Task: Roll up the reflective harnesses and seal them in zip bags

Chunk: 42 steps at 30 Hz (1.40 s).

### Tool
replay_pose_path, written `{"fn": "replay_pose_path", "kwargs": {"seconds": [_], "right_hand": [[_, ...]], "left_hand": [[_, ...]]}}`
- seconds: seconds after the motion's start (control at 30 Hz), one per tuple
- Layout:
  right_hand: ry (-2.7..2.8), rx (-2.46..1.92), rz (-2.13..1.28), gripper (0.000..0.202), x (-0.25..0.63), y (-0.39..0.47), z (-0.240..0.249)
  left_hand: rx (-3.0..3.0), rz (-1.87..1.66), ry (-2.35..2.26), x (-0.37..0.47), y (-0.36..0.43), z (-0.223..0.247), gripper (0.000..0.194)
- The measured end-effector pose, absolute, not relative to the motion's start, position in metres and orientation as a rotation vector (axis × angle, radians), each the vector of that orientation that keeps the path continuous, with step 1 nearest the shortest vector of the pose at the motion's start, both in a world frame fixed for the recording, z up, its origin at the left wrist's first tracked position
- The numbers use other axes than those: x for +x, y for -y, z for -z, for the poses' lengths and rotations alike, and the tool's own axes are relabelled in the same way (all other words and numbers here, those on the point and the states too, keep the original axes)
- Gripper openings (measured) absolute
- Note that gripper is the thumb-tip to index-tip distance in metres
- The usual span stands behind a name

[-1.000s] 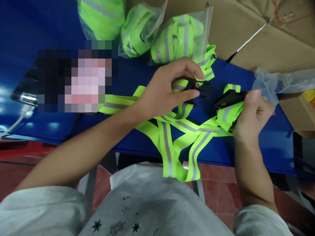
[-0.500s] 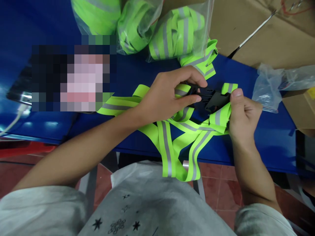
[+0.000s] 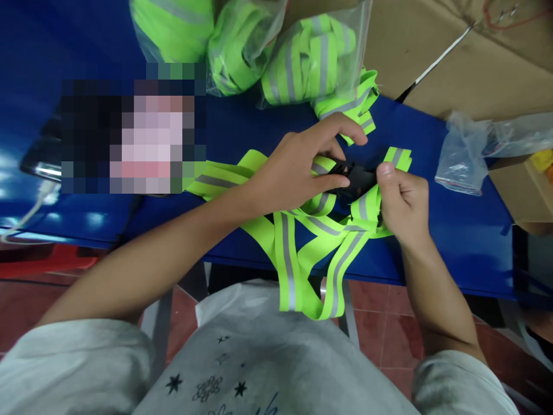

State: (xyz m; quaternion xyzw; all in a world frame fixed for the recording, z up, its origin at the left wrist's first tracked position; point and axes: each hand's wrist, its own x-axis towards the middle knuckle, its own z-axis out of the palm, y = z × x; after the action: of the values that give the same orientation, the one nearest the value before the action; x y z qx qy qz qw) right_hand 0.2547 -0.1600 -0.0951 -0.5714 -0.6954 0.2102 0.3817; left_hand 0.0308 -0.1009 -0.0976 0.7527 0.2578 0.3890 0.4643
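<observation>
A black plastic buckle (image 3: 356, 180) joins ends of a neon yellow-green strap (image 3: 287, 259) with a grey reflective stripe, and its two halves sit together. My left hand (image 3: 302, 164) is at the buckle's left end, thumb against it and index finger raised above it. My right hand (image 3: 404, 199) pinches the buckle's right end and the strap there, thumb on top. Loops of the strap lie on the blue table (image 3: 449, 242) and hang over its front edge.
Clear bags of green strap (image 3: 298, 63) lie at the back. An empty plastic bag (image 3: 462, 153) and a cardboard box (image 3: 525, 187) are at the right. A black device with a white cable (image 3: 37, 210) is at the left, partly blurred out.
My right hand has moved left, bringing the two buckle halves together. My left index finger has lifted from the buckle.
</observation>
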Motion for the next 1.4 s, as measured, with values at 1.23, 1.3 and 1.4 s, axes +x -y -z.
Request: {"fn": "replay_pose_path", "kwargs": {"seconds": [1.23, 1.3, 1.4], "right_hand": [[1.972, -1.378, -0.087, 0.031, 0.245, 0.225, -0.074], [1.924, -1.396, -0.108, 0.031, 0.249, 0.223, -0.072], [1.983, -1.404, -0.158, 0.029, 0.262, 0.220, -0.074]], "left_hand": [[2.378, -0.609, -0.514, -0.024, 0.139, -0.050, 0.032], [2.403, -0.463, -0.519, -0.027, 0.136, -0.045, 0.030], [2.398, -0.568, -0.617, -0.031, 0.127, -0.039, 0.030]]}}
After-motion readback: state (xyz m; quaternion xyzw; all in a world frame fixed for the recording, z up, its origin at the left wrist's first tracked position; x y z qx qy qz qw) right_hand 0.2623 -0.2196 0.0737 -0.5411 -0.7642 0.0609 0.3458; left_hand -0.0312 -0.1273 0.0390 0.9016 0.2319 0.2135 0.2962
